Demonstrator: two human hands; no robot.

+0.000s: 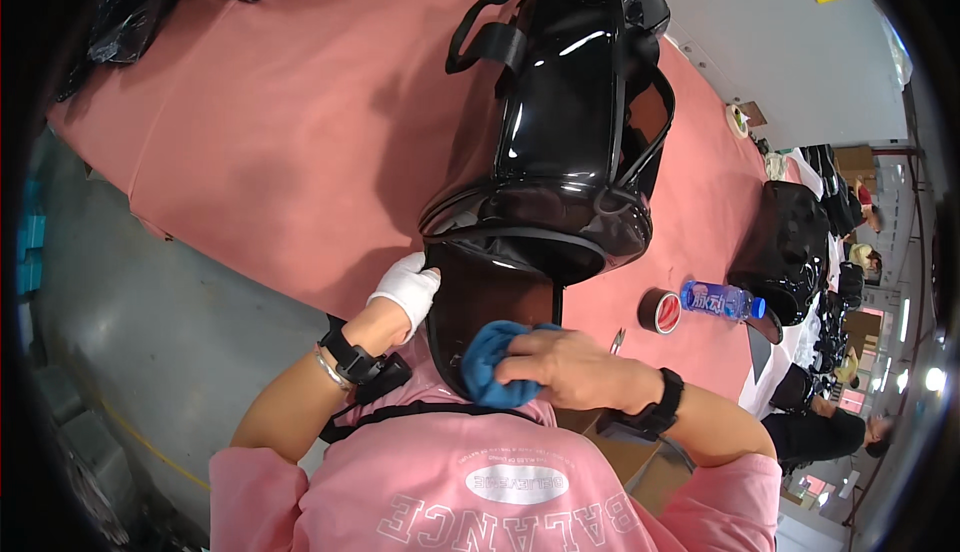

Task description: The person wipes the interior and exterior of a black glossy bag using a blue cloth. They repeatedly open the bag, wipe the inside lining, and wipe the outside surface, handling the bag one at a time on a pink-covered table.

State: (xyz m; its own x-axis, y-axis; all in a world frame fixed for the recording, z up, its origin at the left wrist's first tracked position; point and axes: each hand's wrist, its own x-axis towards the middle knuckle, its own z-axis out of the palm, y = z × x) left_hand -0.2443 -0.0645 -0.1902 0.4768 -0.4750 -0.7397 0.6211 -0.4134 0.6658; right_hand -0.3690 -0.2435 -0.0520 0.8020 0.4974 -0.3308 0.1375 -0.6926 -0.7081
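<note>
A glossy black bag (565, 112) lies on the pink-covered table, its flap (500, 297) hanging open toward me. My left hand (408, 290), in a white glove with bare fingertips, grips the flap's left edge. In my right hand (560, 367) is a bunched blue cloth (492, 364), pressed against the flap near its lower edge. The fingers are wrapped round the cloth. Part of the flap is hidden behind the cloth and hand.
To the right lie a roll of tape (660, 310), a blue-capped plastic bottle (715, 300) and small metal snips (617, 340). Another black bag (785, 252) stands farther right. Dark plastic-wrapped items (135, 17) sit at the far left. Other people work in the right background.
</note>
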